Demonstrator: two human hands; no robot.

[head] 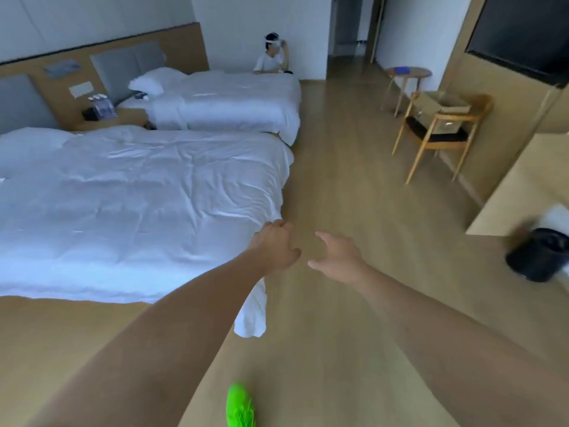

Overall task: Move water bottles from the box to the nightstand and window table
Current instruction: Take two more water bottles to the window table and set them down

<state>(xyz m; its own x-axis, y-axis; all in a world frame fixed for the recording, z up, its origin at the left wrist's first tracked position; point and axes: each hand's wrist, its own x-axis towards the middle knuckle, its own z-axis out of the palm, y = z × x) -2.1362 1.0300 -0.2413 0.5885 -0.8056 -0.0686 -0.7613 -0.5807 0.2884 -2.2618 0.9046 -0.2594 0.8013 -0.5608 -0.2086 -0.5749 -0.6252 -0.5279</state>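
My left hand (275, 243) reaches forward with its fingers loosely curled and holding nothing, just at the corner of the near bed (138, 204). My right hand (337, 257) is beside it, fingers spread and relaxed, also carrying nothing, above the wooden floor (338, 186). Both bare forearms stretch out ahead of me. A green shoe (240, 406) shows at the bottom edge. Farther off, water bottles (103, 106) stand on the nightstand (123, 120) between the two beds. The cardboard box (441, 114) sits on a wooden chair (437, 140) by the right wall, with a small round table (408, 78) behind it. Another person (271, 58) sits beyond the far bed (231, 103). A black bin (538, 254) stands at the right.
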